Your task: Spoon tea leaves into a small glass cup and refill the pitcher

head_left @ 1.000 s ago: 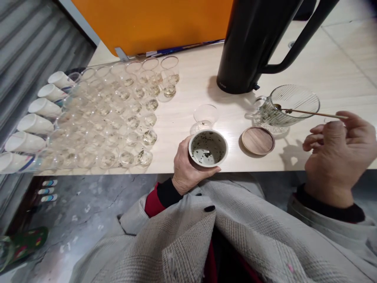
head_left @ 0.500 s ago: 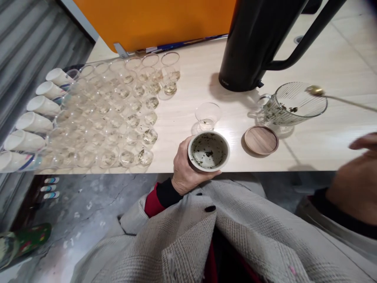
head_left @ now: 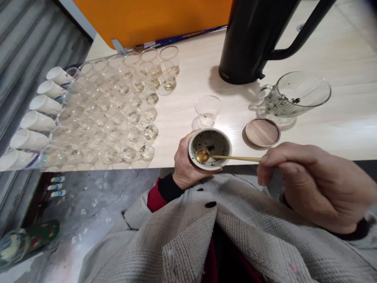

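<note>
Table (head_left: pixel 188 74) with rows of cups (head_left: pixel 108 114), a bowl (head_left: pixel 218 139) in the left hand (head_left: pixel 185 167), a spoon (head_left: pixel 232 158) in the right (head_left: pixel 318 184)
So the clear cups were bunched off to the left, I'd guess to leave elbow room, and the black kettle (head_left: pixel 253 39) stood at the back with a glass mug (head_left: pixel 312 94) in front, probably for easy reach on the right. Left fingers were wrapped round the bowl's left and near sides, likely steadying it, mouth up. Right fingers pinched the handle's end, so the spoon's head sat at the bowl's mouth, well clear of those fingertips; couldn't tell if it touched the inside. Dark flecks (head_left: pixel 210 148) clung in there, away from all fingers.
</note>
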`<state>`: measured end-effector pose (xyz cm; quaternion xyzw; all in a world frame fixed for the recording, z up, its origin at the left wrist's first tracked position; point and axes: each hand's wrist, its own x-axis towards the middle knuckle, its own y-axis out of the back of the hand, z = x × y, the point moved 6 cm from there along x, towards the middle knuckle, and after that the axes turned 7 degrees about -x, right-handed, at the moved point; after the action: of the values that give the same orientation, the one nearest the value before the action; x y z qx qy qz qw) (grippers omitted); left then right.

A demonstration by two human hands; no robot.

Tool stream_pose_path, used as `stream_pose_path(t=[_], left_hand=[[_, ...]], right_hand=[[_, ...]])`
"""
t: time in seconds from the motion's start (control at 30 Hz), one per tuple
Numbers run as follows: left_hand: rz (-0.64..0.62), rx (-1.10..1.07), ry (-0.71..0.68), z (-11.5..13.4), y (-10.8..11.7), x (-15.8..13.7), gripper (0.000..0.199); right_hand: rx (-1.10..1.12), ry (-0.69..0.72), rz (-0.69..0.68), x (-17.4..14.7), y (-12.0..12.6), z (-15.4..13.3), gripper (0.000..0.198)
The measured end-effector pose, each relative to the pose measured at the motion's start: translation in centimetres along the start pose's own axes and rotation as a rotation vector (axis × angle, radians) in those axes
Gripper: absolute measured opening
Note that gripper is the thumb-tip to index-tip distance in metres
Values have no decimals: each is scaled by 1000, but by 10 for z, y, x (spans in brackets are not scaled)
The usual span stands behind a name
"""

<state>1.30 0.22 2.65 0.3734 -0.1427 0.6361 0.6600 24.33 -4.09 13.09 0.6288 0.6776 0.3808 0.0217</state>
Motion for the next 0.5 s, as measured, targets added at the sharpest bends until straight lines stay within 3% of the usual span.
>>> stream_pose_path(t=[0.17,0.4,0.5], left_hand=[[-8,9,14,-2,0,-2,114],[-2,-5,17,-4,-2,-4,115],[3,20,28,-5,-2,-4,115]], right_hand=[[-92,187,-158,17,-28,-8,16],[-55,35,75,12,-22,-6,16],[-47,80,25,15,-32,-10,14]])
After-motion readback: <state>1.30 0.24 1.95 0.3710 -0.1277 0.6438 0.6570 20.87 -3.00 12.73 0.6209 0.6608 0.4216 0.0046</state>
